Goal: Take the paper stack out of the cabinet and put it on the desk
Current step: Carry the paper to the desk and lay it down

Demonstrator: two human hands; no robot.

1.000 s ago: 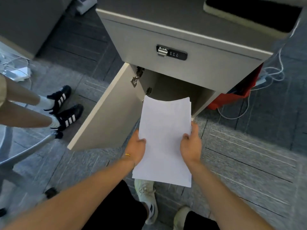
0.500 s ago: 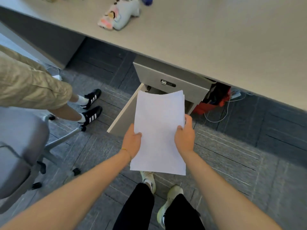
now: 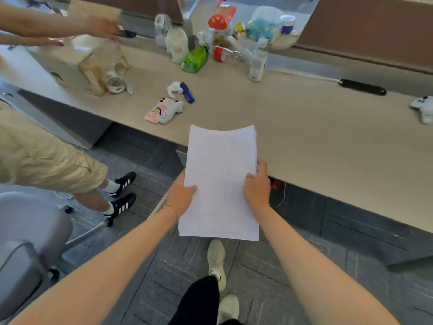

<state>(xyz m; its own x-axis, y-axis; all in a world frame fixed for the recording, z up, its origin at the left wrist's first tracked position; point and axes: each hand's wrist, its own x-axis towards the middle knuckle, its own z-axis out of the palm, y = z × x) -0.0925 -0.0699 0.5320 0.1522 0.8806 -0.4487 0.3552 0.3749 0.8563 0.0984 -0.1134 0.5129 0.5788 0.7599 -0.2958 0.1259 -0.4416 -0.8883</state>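
Both hands grip the paper stack [image 3: 220, 181], left hand [image 3: 181, 195] and right hand [image 3: 256, 187] each with fingers clamped on a side edge, its far end reaching just over the desk [image 3: 316, 141] front edge. Bare desktop lies ahead and right. A phone [image 3: 162, 111] and blue tube [image 3: 187, 92] lie just left; bottles and packets crowd the back.

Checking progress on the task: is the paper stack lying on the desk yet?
Not yet. The paper stack is held by the left hand and right hand at the desk edge.
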